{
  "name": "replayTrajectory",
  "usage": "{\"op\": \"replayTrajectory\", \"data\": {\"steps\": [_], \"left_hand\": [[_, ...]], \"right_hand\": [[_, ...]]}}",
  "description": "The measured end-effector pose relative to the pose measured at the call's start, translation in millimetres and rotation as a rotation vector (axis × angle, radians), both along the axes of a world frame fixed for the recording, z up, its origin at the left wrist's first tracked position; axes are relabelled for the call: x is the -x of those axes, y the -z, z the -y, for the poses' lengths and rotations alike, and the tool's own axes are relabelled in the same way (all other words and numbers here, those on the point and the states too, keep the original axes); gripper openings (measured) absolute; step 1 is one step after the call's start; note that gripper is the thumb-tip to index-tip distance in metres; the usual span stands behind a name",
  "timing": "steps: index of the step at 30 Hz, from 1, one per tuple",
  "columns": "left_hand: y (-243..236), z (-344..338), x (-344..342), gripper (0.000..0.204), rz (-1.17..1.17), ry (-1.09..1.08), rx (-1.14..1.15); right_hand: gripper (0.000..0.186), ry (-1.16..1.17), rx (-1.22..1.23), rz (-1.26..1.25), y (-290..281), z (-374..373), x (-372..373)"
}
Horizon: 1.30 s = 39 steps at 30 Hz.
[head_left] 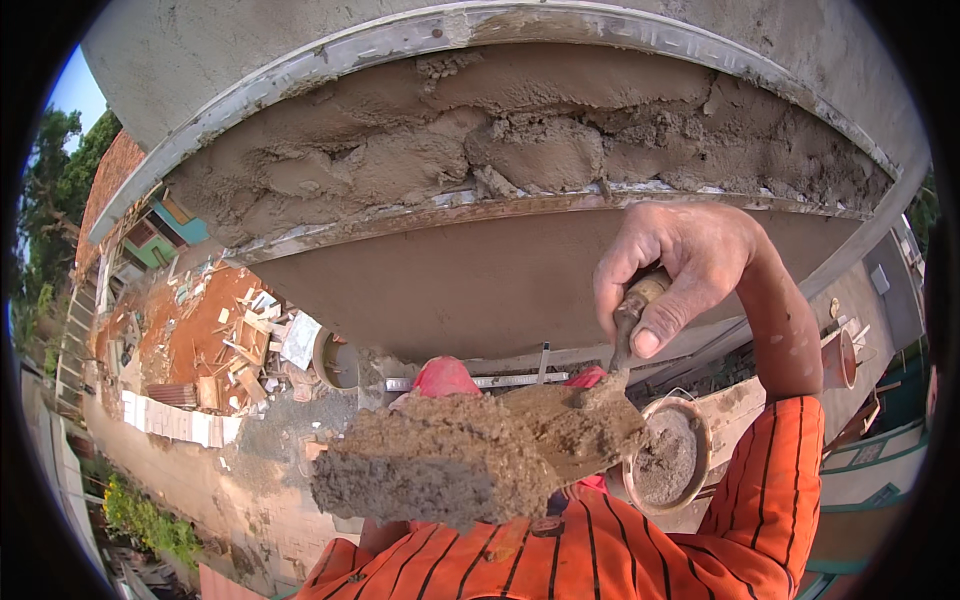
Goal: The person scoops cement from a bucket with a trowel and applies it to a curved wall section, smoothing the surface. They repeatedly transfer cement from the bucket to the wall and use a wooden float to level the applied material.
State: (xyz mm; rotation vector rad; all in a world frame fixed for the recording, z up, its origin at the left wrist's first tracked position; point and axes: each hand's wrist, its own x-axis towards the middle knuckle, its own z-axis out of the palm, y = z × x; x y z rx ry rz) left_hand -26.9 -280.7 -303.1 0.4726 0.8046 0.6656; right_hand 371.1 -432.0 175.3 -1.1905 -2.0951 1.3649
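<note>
At your 9 o'clock there's a rubble pile [245, 350] on red dirt, w/ a round tub [340, 362] near it at 8. A thick mortar heap [430, 460] sits at 7, grayer at its L end; can't see what's under it. Your L hand is hidden, so can't tell its state. At 12, rough wet plaster [400, 150] fills the strip btwn the upper rail [500, 25] and lower rail [480, 208]. The trowel [603, 415] is at 5, blade caked & touching the heap's R end. Bucket [667, 455] of gray mix at 4, just beside the blade. Your R hand [690, 255], approx 3, grips the trowel's handle, thumb twd you. Second bucket [838, 360] at 3, farther out.
</note>
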Motion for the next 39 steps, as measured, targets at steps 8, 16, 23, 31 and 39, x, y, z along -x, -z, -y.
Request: {"op": "replayTrajectory", "data": {"steps": [8,16,23,31,39], "left_hand": [[16.6,42.1,100.2,0.056,-0.053,-0.208,0.026],[-20.7,-33.5,29.7,0.051,-0.192,-0.080,-0.063],[-82.5,-41.6,-52.5,0.048,-0.044,0.137,-0.242],[-39.6,-6.5,-19.9,0.050,-0.240,0.049,-0.050],[-46.4,-8.9,-45.4,0.051,-0.212,0.083,-0.053]], "right_hand": [[0.032,0.860,-0.159,-0.119,-6.4,66.0,-83.6],[0.048,0.785,-0.256,0.596,19.0,60.8,-52.2],[0.044,0.546,-0.390,0.648,48.7,-36.5,-45.9],[0.041,0.654,-0.423,0.571,15.3,-28.7,-75.8],[0.043,0.770,-0.483,0.684,-11.8,-2.6,-98.4]]}}
